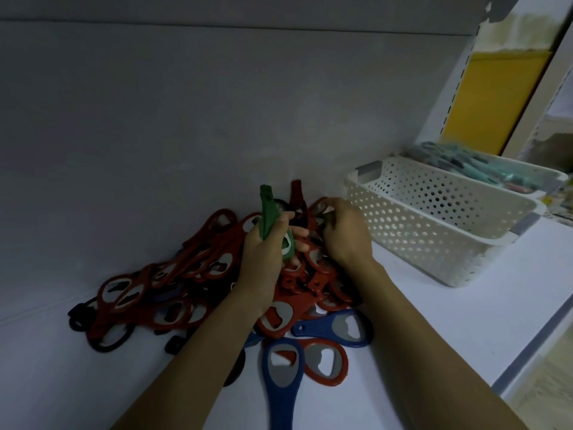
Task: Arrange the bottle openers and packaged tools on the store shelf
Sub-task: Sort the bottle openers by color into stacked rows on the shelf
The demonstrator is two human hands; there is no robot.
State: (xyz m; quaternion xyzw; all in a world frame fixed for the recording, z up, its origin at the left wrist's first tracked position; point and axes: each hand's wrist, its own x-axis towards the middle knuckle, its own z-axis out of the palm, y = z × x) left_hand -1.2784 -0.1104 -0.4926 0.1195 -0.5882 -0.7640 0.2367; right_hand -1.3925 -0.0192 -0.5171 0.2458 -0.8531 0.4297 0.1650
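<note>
- Black openers (79,318): far left edge of the heap, flat on the shelf (434,321), partly under the red ones.
- Red opener pile (173,283): loose, overlapping heap on the shelf deck against the back panel. It runs from left of centre to under both hands, with the metal heads facing up.
- Left hand (263,252): fingers wrapped round a green opener (269,209), lifted above the pile. Handle points up and away; head sits down in the palm.
- Blue opener (280,373): nearest the front edge, between the two forearms, head away from the camera. A second blue opener (338,328) lies just right of it, under the right forearm.
- Single red opener (322,361): flat, touching both blue ones.
- Right hand (344,234): knuckles up, fingers curled down onto the far top of the pile. Cannot tell whether it actually grips an opener.
- White perforated basket (434,231): on the shelf just right of the right hand; nothing visible inside.
- Rear basket (552,178): directly behind the white one, touching it. It holds packaged tools (465,162), teal, too blurred to tell what they are.
- Slotted upright (459,88) and yellow panel (496,97): far right, above the baskets.
</note>
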